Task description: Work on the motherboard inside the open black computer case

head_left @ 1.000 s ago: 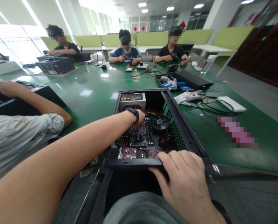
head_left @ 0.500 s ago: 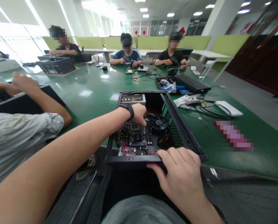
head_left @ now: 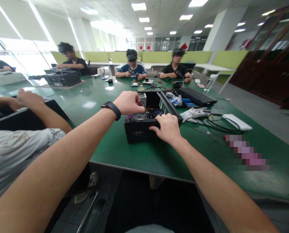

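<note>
Black panels boxed in the open computer case (head_left: 134,134), which sat on the green table (head_left: 108,145); the right hand (head_left: 167,127) gripped its near wall, thumb outside and fingers over the top; the left hand (head_left: 130,103) hung above the circuit board (head_left: 136,116), fingers curled, though I could not tell whether they pinched anything; to do this well, I judged, the wall wanted a firm brace, with fingertips kept off the fan (head_left: 157,112); beside the case lay white gloves (head_left: 195,114) and black cables (head_left: 214,125).
</note>
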Motion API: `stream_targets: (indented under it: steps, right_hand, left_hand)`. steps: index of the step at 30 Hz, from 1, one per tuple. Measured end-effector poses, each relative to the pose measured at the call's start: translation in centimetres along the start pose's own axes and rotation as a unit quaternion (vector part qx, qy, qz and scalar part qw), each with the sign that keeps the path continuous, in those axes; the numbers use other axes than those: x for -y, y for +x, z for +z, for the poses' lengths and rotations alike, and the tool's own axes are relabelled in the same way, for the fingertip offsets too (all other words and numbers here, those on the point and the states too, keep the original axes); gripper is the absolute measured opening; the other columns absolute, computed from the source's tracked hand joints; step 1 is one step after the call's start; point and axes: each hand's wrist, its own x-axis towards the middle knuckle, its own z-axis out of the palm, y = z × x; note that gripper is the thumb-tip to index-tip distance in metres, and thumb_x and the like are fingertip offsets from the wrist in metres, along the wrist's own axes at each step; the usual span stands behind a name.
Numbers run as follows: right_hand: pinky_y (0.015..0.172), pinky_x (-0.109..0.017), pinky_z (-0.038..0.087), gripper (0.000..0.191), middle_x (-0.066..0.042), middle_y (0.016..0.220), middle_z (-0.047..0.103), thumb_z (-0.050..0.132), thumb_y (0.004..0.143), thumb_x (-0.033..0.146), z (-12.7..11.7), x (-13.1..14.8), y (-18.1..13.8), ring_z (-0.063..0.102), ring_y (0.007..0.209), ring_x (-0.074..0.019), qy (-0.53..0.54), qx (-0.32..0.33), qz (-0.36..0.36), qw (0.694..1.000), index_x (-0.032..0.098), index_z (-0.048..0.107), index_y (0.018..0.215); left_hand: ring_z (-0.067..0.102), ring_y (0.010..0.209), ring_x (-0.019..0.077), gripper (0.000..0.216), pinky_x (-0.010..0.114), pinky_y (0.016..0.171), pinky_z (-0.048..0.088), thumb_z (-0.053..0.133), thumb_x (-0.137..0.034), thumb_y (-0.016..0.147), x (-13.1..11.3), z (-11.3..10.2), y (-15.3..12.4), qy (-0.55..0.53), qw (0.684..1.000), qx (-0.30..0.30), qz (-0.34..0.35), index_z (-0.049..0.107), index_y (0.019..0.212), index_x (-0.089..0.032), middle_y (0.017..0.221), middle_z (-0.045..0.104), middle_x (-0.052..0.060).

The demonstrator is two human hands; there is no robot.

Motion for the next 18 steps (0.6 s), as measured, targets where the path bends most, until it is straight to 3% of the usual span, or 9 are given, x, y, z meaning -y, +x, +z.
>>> stream_targets:
  steps: [9,13,18]
  right_hand:
    - [0.097,-0.046,0.045,0.042,-0.008,0.120,0.060,0.057,0.093,0.051,6.1,-2.6,10.8,0.057,0.110,-0.0217,-0.045,0.014,0.041,0.998,0.017,0.060,0.118]
    - [0.097,-0.046,0.049,0.041,-0.009,0.126,0.059,0.059,0.094,0.046,7.2,-3.1,12.6,0.059,0.112,-0.0220,-0.053,0.018,0.044,0.997,0.017,0.059,0.123]
    - [0.097,-0.047,0.048,0.042,-0.009,0.127,0.059,0.058,0.094,0.046,7.1,-3.5,12.6,0.058,0.113,-0.0226,-0.051,0.022,0.033,0.998,0.017,0.058,0.125]
  left_hand:
    - [0.065,0.073,0.0154,0.024,0.026,0.066,0.049,0.069,-0.039,0.068,0.5,1.3,-2.4,-0.066,0.998,0.011,-0.001,0.068,0.081,-0.019,0.080,0.074,0.002]
    - [0.065,0.070,0.0144,0.020,0.025,0.064,0.049,0.068,-0.036,0.069,0.9,2.3,-3.3,-0.083,0.996,0.027,0.007,0.067,0.080,-0.020,0.078,0.073,0.001]
    - [0.065,0.069,0.0131,0.019,0.025,0.064,0.049,0.068,-0.034,0.068,1.6,2.6,-3.7,-0.100,0.995,0.027,0.001,0.066,0.081,-0.019,0.078,0.073,0.000]
